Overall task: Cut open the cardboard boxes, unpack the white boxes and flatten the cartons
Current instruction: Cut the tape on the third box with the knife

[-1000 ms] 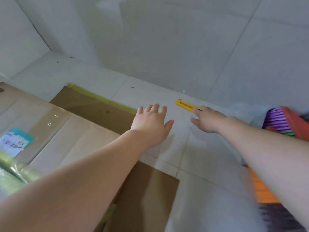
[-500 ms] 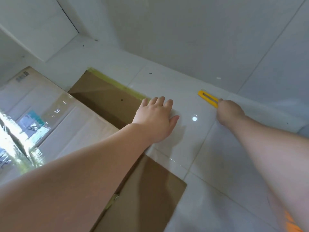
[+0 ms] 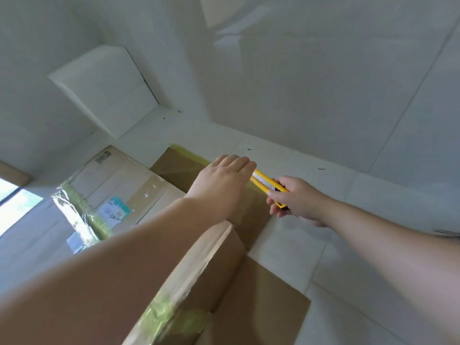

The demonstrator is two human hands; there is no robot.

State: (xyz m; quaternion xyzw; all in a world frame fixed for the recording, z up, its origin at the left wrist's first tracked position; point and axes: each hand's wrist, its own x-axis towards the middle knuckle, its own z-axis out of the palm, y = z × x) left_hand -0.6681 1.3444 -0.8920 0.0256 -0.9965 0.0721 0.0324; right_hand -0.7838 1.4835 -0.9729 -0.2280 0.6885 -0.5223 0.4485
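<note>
A sealed cardboard box (image 3: 119, 185) with shiny tape and a teal-edged label fills the left and lower middle. Flattened brown cardboard (image 3: 254, 220) lies on the white tiled floor beside and under it. My right hand (image 3: 296, 200) grips a yellow box cutter (image 3: 265, 184) just right of the box's far corner. Above the flat cardboard, beside the cutter's tip, my left hand (image 3: 224, 180) stretches forward with straight fingers; I cannot tell whether it touches anything.
A white box (image 3: 107, 88) stands against the wall at the back left. White tiled wall rises behind the floor. Bright window light shows at the far left edge. Bare floor tiles lie to the right of the cardboard.
My right hand has picked the cutter up off the floor and brought it left toward the box. The view has swung left, showing more of the carton.
</note>
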